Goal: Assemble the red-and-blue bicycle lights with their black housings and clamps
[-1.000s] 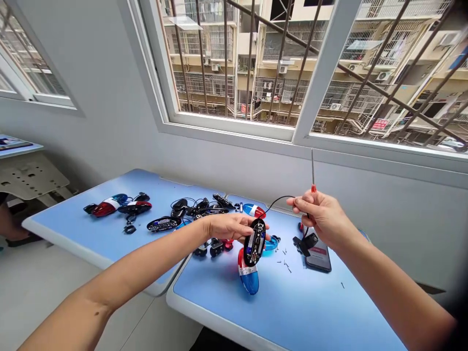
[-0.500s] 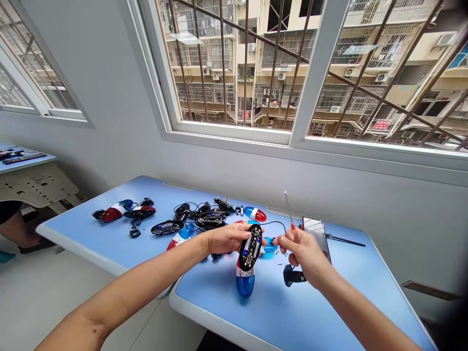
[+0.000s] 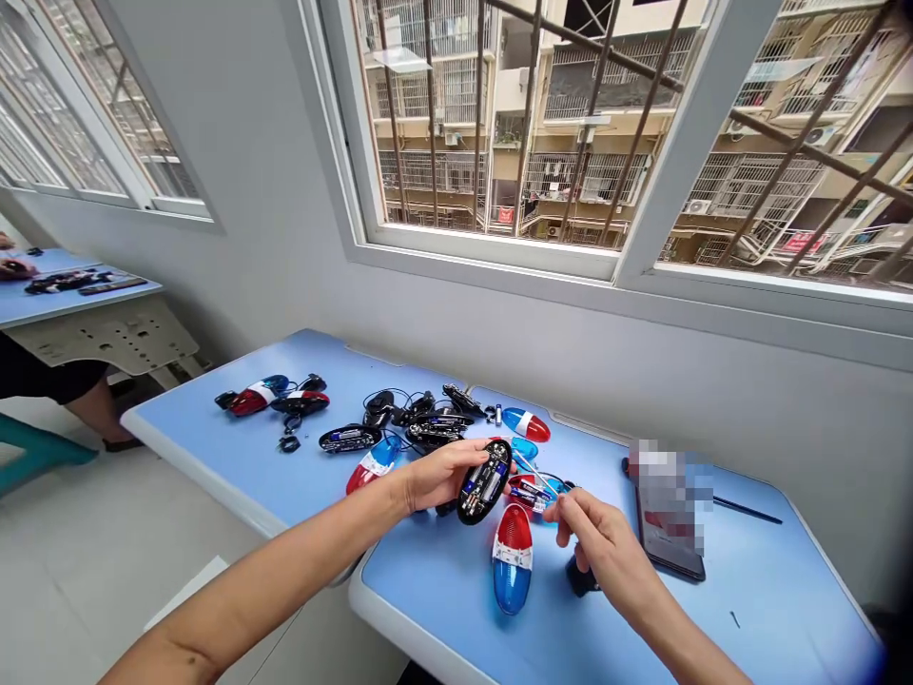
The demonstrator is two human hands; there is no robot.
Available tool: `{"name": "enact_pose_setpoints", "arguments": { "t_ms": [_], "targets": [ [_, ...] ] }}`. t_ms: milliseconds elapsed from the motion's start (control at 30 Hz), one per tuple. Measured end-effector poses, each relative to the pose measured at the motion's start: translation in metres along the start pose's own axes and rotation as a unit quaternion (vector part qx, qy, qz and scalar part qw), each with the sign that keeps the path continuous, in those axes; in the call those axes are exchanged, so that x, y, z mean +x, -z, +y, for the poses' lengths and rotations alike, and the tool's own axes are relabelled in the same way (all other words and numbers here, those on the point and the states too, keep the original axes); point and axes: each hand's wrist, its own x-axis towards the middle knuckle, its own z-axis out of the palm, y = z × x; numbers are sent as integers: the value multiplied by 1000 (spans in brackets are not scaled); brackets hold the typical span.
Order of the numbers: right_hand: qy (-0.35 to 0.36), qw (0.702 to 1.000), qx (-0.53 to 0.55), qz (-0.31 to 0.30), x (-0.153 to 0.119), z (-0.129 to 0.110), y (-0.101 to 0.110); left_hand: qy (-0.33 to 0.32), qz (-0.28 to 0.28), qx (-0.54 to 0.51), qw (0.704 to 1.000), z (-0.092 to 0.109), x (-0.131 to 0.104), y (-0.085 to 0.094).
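My left hand [image 3: 443, 476] grips a black oval battery base [image 3: 485, 482], tilted so that its inside shows, with batteries and metal contacts in it. My right hand [image 3: 591, 525] is closed on a screwdriver [image 3: 540, 476], whose thin metal shaft slants up and left toward the base; the handle is hidden in the fingers. Whether the tip touches the base, I cannot tell. Just below lies a red, white and blue light cover [image 3: 512, 561]. Behind my hands rests another red and blue unit with batteries [image 3: 532, 492]. A black part [image 3: 581, 577] is partly covered by my right hand.
Several black bases and cables [image 3: 432, 428] lie jumbled behind my left hand, and assembled lights [image 3: 261, 395] sit farther left. A phone [image 3: 669, 533] is on the right of the blue table [image 3: 428, 609]. At the far left, another person's leg [image 3: 100, 409] shows.
The screwdriver has swung from pointing upward to slanting left toward the base. The light cover under the base now shows fully, apart from it. The view has shifted.
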Motion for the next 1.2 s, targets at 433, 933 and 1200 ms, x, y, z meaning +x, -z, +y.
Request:
{"name": "enact_pose_setpoints", "arguments": {
  "t_ms": [433,933,1200],
  "targets": [
    [216,924,-298,108,-20,10,6,32,100,121,987,2,-25,-22],
    [-22,992,83,-96,-19,18,-51,72,54,220,971,-46,-79,-54],
    [69,942,-327,-19,-65,17,43,-10,-58,527,848,-32,-46,-85]
  ]
}}
